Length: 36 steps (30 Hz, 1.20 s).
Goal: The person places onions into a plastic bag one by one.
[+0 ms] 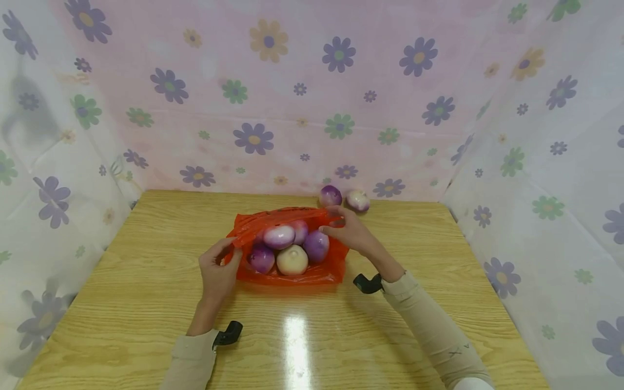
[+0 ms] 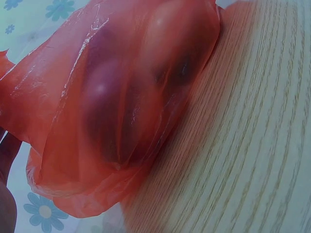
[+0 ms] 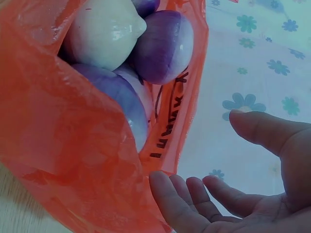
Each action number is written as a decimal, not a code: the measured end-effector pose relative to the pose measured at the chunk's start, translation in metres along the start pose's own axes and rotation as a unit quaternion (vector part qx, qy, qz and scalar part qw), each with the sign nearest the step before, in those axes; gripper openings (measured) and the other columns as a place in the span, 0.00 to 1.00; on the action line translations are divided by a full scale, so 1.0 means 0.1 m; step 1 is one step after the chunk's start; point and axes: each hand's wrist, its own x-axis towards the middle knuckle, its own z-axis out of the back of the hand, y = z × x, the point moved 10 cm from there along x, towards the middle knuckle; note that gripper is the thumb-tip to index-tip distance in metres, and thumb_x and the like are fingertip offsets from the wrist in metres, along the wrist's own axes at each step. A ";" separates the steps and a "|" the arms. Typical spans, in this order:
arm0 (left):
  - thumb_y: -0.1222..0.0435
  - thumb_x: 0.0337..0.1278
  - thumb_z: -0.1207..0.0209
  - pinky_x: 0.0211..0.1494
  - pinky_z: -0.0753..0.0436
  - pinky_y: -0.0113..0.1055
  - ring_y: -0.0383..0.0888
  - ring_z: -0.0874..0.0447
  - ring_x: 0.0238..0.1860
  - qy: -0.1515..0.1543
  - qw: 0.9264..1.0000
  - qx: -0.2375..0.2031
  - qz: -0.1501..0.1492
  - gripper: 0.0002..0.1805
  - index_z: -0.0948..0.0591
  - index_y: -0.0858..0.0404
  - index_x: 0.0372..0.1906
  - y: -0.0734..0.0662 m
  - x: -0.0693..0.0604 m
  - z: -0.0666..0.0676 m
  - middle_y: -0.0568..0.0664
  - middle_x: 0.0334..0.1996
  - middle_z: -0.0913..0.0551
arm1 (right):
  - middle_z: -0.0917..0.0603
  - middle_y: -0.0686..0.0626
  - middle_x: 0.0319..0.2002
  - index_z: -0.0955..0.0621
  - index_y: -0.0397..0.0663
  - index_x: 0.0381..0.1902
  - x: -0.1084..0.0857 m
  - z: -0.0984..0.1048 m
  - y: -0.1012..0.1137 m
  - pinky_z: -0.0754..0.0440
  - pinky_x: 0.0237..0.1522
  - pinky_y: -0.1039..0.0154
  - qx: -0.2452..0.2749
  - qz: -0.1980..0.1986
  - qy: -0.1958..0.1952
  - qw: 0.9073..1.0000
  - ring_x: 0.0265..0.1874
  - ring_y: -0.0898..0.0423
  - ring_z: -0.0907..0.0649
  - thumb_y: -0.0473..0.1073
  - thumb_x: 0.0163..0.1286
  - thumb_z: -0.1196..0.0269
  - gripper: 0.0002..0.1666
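Note:
A red plastic bag (image 1: 292, 280) lies on the table with its mouth open toward me. Several purple onions (image 1: 261, 259) and a white onion (image 1: 292, 261) are inside it. My left hand (image 1: 218, 269) pinches the bag's left edge between thumb and fingers. In the left wrist view, onions show dimly through the thin red plastic (image 2: 48, 116). At the bag's right rim is my right hand (image 1: 355, 232). Its thumb and fingers are spread apart in the right wrist view, with fingertips (image 3: 158, 179) against or very near the plastic and nothing gripped.
Behind the bag, near the table's back edge, sit a purple onion (image 1: 330, 196) and a paler purple-white onion (image 1: 358, 201). The wooden table (image 1: 161, 260) is bordered by flower-patterned cloth (image 1: 292, 108) at the back and sides. Black wrist mounts (image 1: 368, 283) stick out from the sleeves.

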 end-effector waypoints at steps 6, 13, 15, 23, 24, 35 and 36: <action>0.88 0.53 0.41 0.49 0.17 0.21 0.30 0.15 0.40 -0.004 1.000 -0.003 0.005 0.13 0.15 0.77 0.42 0.05 -0.01 0.02 0.41 0.39 0.12 | 0.28 0.37 0.70 0.32 0.38 0.73 -0.02 0.13 0.07 0.19 0.60 0.43 0.011 0.029 -0.031 0.999 0.63 0.37 0.23 0.45 0.72 0.35 0.36; 0.90 0.51 0.42 0.49 0.17 0.21 0.29 0.15 0.40 -0.004 1.000 -0.002 -0.004 0.12 0.17 0.81 0.40 -0.19 0.04 0.00 0.43 0.38 0.13 | 0.24 0.36 0.64 0.29 0.37 0.69 -0.05 0.42 0.02 0.20 0.62 0.46 0.095 0.064 -0.105 0.988 0.61 0.41 0.21 0.43 0.77 0.40 0.28; 0.89 0.51 0.42 0.49 0.17 0.21 0.29 0.15 0.40 -0.004 1.000 -0.002 -0.005 0.11 0.17 0.81 0.39 -0.27 0.06 -0.01 0.44 0.38 0.12 | 0.25 0.36 0.63 0.30 0.35 0.69 -0.05 0.51 -0.05 0.19 0.61 0.52 0.122 0.065 -0.125 0.982 0.59 0.45 0.20 0.43 0.78 0.42 0.27; 0.90 0.51 0.43 0.49 0.17 0.22 0.29 0.15 0.40 -0.003 1.000 0.001 -0.008 0.11 0.17 0.81 0.39 -0.35 0.08 -0.01 0.52 0.37 0.12 | 0.27 0.32 0.64 0.30 0.31 0.69 -0.01 0.73 -0.50 0.16 0.53 0.69 0.169 0.030 -0.176 0.969 0.44 0.64 0.19 0.41 0.80 0.47 0.26; 0.90 0.52 0.43 0.49 0.17 0.22 0.29 0.15 0.40 -0.003 1.000 0.001 -0.007 0.11 0.17 0.81 0.39 -0.35 0.08 -0.01 0.53 0.36 0.12 | 0.27 0.31 0.64 0.30 0.31 0.69 0.00 0.75 -0.57 0.16 0.54 0.66 0.171 0.023 -0.178 0.969 0.43 0.64 0.19 0.42 0.81 0.47 0.26; 0.90 0.52 0.42 0.50 0.17 0.22 0.29 0.15 0.40 -0.004 1.000 0.001 -0.004 0.10 0.17 0.82 0.39 -0.33 0.08 0.01 0.50 0.36 0.12 | 0.26 0.32 0.62 0.32 0.29 0.71 0.12 0.83 -1.28 0.17 0.50 0.69 0.175 -0.066 -0.217 0.958 0.43 0.58 0.21 0.42 0.80 0.46 0.29; 0.89 0.52 0.42 0.50 0.17 0.22 0.29 0.15 0.40 -0.005 1.000 0.002 -0.002 0.10 0.17 0.82 0.39 -0.33 0.08 0.01 0.49 0.36 0.12 | 0.24 0.34 0.59 0.33 0.28 0.71 0.13 0.84 -1.32 0.17 0.48 0.70 0.177 -0.071 -0.221 0.957 0.44 0.57 0.21 0.42 0.80 0.46 0.29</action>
